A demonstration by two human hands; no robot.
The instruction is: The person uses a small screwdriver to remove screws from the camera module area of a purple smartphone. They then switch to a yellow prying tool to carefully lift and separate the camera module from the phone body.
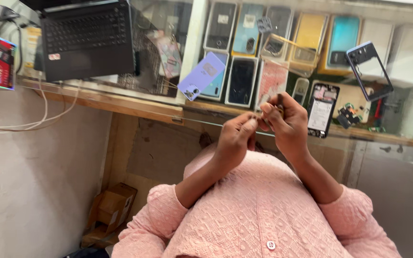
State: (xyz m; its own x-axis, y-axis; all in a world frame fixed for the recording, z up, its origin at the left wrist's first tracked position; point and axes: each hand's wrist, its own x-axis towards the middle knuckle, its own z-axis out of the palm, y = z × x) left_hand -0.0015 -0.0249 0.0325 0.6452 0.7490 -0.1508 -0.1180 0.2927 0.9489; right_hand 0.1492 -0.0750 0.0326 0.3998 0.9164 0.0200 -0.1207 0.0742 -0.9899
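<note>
1. Fine handwork under way: right hand (288,126) pinching a small dark part (279,106) just left of the opened phone (322,109).
2. Left hand (235,139) curled narrow, fingertips meeting the right; cannot tell whether gripping the part too.
3. Likely calling for a steady pinch and tiny moves.
4. Glass display case (409,112) behind the opened phone, filled with boxed phones and covers.
5. Cardboard box (113,203) far below and left of the phone, contents hidden.

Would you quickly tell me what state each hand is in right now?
Left hand: fingers curled shut, pinching something too small to identify.
Right hand: closed around a thin dark tool, close to the left hand.
</note>
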